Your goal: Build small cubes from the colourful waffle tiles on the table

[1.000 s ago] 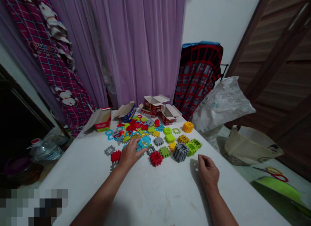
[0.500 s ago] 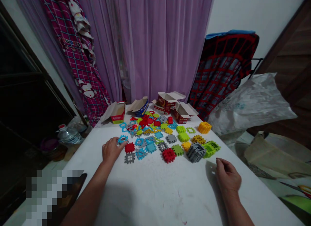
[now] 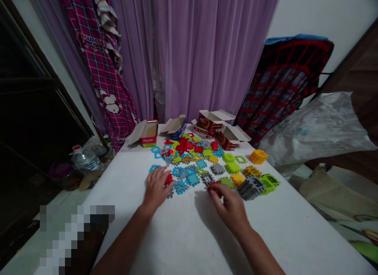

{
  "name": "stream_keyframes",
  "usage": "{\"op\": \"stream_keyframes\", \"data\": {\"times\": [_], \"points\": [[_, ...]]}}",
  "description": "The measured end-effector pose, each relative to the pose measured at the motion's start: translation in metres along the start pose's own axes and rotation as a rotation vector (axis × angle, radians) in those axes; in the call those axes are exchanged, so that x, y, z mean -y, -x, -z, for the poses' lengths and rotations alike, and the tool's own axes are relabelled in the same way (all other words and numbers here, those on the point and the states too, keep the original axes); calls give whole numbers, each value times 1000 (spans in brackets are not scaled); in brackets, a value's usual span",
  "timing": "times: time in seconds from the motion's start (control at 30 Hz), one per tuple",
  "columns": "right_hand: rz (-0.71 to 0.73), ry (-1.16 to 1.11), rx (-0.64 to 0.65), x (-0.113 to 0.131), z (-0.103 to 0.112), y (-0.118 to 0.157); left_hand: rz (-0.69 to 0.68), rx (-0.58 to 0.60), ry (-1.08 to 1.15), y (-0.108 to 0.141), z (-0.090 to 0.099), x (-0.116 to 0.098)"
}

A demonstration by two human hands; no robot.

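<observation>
Gripping the red stack [image 3: 210,188] low, by opposite edges, would suit the right hand [image 3: 232,208] best, since loosely piled toothed pieces could slide apart if pinched only at the top. Its thumb and fingers curl at the stack, which sits on the desk [image 3: 183,235] near a grey lattice piece [image 3: 207,179] and a green piece [image 3: 226,183]; whether that grip is firmly closed, I cannot tell. A straight lift would likely avoid catching these neighbours' teeth. The left hand [image 3: 155,190] touches a red piece [image 3: 168,179], its fingers slightly spread, though I cannot tell whether it grips it. Light fingertip pressure there should spare the blue pieces [image 3: 193,179] just beside from a nudge.
</observation>
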State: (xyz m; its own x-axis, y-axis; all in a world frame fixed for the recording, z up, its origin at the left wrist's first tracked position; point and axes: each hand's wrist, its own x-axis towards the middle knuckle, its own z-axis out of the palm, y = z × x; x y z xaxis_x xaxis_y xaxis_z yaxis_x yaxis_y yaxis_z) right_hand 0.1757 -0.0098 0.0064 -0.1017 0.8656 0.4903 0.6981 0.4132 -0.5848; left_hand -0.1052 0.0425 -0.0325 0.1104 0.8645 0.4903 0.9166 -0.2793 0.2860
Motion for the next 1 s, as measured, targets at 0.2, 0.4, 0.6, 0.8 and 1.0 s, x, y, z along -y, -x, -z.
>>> {"op": "stream_keyframes", "data": {"times": [0.2, 0.4, 0.6, 0.8, 1.0], "points": [[-173, 244, 189, 24, -97, -4, -285, 186, 53, 9, -19, -17], [-188, 193, 130, 27, -148, -33, -204, 150, 45, -24, -30, 9], [-143, 189, 148, 28, -142, -52, -104, 36, 32, -25, -29, 10], [-350, 496, 287, 33, -106, -95, -136, 14, 60, -12, -33, 6], [-580, 555, 404, 4, -86, -149, -90, 6, 56, -14, -38, 10]]}}
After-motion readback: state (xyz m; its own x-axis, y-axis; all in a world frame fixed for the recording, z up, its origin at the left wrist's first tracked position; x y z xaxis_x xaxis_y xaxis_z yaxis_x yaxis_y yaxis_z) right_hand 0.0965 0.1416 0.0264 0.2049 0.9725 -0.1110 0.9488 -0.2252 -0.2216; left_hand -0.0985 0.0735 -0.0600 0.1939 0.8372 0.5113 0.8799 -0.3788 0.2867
